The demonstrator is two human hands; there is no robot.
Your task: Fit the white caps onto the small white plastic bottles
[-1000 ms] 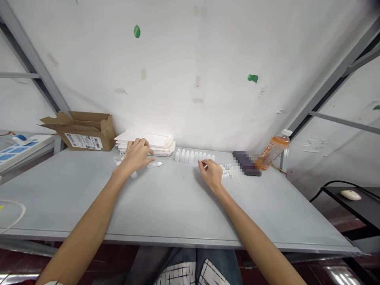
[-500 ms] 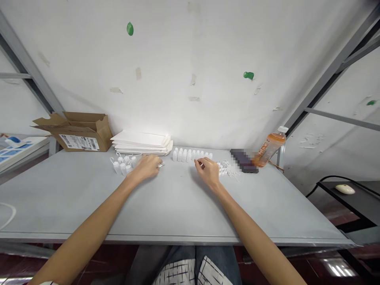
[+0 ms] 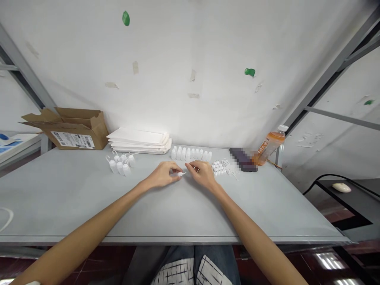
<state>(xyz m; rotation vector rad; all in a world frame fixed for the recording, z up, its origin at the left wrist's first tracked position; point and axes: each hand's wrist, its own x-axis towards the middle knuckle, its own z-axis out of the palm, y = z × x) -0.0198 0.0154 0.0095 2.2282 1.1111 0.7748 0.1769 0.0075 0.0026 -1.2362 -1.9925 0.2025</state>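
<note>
My left hand (image 3: 163, 174) pinches a small white dropper bottle (image 3: 180, 173), which lies sideways with its thin tip toward the right. My right hand (image 3: 202, 173) is close by, just right of that tip, thumb and fingers drawn together. Whatever may be in its fingertips is too small to make out. Behind the hands stands a row of small white bottles (image 3: 188, 154). Right of my right hand lies a pile of white caps (image 3: 219, 168) with thin loops. To the left, several bottles with looped caps (image 3: 120, 168) stand in a group.
A stack of white envelopes (image 3: 136, 141) and an opened cardboard box (image 3: 74, 134) sit at the back left. At the back right are a dark, partly pixelated flat object (image 3: 237, 155) and a leaning orange drink bottle (image 3: 269, 146). The grey table (image 3: 178, 213) meets the wall behind.
My left hand has moved right, from beside the capped bottles to the middle, bringing the bottle with it. My right hand has shifted slightly left. The two hands are now close together.
</note>
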